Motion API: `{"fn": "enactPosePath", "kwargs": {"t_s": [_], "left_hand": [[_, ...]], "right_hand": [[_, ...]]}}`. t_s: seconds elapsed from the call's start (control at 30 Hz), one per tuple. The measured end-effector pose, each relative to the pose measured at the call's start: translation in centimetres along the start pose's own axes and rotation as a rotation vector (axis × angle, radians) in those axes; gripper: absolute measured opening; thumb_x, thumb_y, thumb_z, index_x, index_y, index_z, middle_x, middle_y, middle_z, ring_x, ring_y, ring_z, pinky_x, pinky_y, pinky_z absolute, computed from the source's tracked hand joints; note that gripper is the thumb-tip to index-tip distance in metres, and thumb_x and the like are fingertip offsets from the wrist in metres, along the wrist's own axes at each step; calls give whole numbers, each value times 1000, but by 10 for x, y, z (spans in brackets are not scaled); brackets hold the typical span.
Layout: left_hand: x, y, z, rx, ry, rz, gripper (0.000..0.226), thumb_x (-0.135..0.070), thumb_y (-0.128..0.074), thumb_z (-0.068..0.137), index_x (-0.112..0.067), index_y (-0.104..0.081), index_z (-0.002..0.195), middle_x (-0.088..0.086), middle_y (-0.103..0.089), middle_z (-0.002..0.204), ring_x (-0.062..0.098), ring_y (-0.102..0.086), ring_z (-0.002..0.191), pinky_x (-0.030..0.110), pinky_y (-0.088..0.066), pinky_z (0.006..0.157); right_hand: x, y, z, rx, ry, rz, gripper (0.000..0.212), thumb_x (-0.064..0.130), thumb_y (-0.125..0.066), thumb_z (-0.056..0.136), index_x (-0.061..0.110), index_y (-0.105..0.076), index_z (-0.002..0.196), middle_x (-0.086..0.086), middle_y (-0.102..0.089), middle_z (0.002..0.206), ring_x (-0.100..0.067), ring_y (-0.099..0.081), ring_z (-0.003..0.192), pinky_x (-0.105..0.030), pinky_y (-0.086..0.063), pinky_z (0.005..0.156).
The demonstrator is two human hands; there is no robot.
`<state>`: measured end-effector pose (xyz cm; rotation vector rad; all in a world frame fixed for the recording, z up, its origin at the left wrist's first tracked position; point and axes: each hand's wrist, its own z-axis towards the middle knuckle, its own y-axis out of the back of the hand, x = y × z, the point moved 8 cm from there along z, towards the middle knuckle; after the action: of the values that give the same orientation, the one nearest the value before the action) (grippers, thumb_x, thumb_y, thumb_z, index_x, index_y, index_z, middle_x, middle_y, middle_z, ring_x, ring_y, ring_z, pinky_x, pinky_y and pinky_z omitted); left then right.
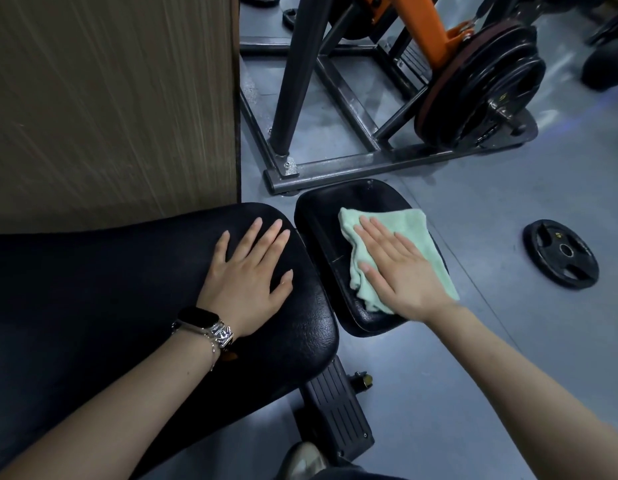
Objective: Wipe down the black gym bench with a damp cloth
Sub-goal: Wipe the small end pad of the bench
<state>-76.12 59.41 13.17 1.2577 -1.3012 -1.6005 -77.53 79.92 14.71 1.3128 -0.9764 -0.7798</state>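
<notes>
Bench surface (127, 289) is steadied near its end edge by the flat, open, empty left hand (247, 275), so the right hand (397, 271), fingers spread, can press the green cloth (387, 220) onto the smaller seat pad (321, 209).

Grey gym floor (508, 341) throughout. On it, right of centre, lies a small black round weight plate with three grip slots (560, 254). Beyond that plate, to its upper left, stands a dark steel machine frame (338, 164), with an orange arm (428, 26) and stacked black weight plates (484, 84) mounted. Far left of the loose plate, rises a brown wood-grain panel (110, 98).
</notes>
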Motion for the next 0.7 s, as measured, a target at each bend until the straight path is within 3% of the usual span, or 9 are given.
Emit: {"fn": "enactPosePath", "kwargs": {"t_s": [0.4,0.7], "left_hand": [[2,-1,0,-18,1,-17,68,-54,-10,88,-26,-19,149,-12,-8,157,10,4,144,48,1,114],[1,0,0,3,6,-6,71,-55,-4,86,-28,-15,150,-14,-3,157,9,7,144,47,2,115]], "right_hand": [[-17,-1,83,-46,-121,5,73,57,-4,89,24,-18,153,8,-14,160,-6,-4,147,-31,-4,117],[-8,-1,39,-11,-85,-10,69,54,-5,93,22,-16,153,8,-9,160,-4,0,146,-30,-1,117]]}}
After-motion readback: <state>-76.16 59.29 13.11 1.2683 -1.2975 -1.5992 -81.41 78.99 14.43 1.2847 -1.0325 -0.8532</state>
